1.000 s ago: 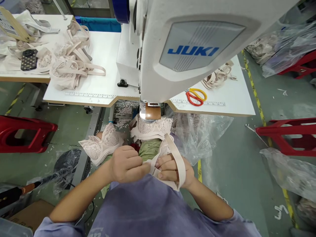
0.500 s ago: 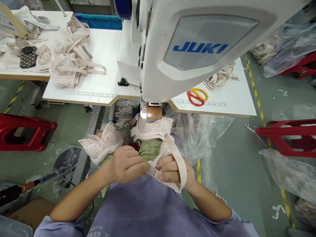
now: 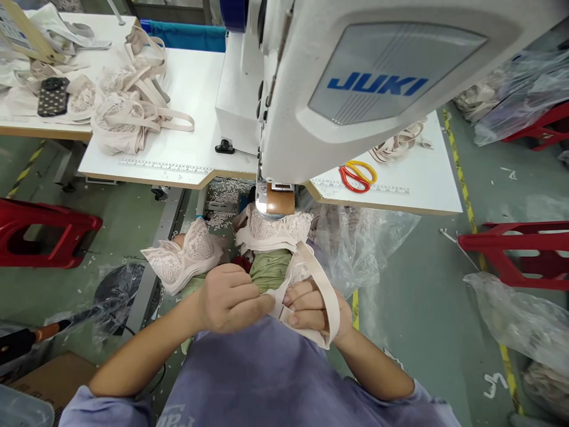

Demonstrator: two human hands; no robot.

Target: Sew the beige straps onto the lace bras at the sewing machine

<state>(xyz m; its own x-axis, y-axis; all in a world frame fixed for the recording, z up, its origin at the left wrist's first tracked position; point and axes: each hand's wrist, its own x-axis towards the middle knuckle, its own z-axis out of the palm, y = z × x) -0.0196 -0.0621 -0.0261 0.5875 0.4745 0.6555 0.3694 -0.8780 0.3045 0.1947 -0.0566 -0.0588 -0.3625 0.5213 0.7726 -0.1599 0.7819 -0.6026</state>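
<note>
Close to my chest, my left hand [image 3: 229, 298] is closed, pinching the edge of a beige lace bra piece [image 3: 293, 279]. My right hand [image 3: 311, 311] is closed on the same piece, its wide beige strap [image 3: 326, 290] looped over the back of my fingers. Both hands meet at the fabric's edge. Just beyond them a stack of lace cups [image 3: 273, 228] lies under the white JUKI sewing machine head [image 3: 355, 77]. A second stack of lace cups [image 3: 182, 258] rests to the left, on my knee.
The white sewing table [image 3: 186, 136] carries a heap of beige bras [image 3: 128, 112] at left and red-and-yellow scissors [image 3: 355, 175] with straps at right. Red plastic stools [image 3: 44, 231] stand on both sides. Clear plastic bags [image 3: 355, 237] lie on the green floor.
My hands stay together on the beige piece and have barely shifted; the camera has tilted slightly, moving the machine head a little to the right.
</note>
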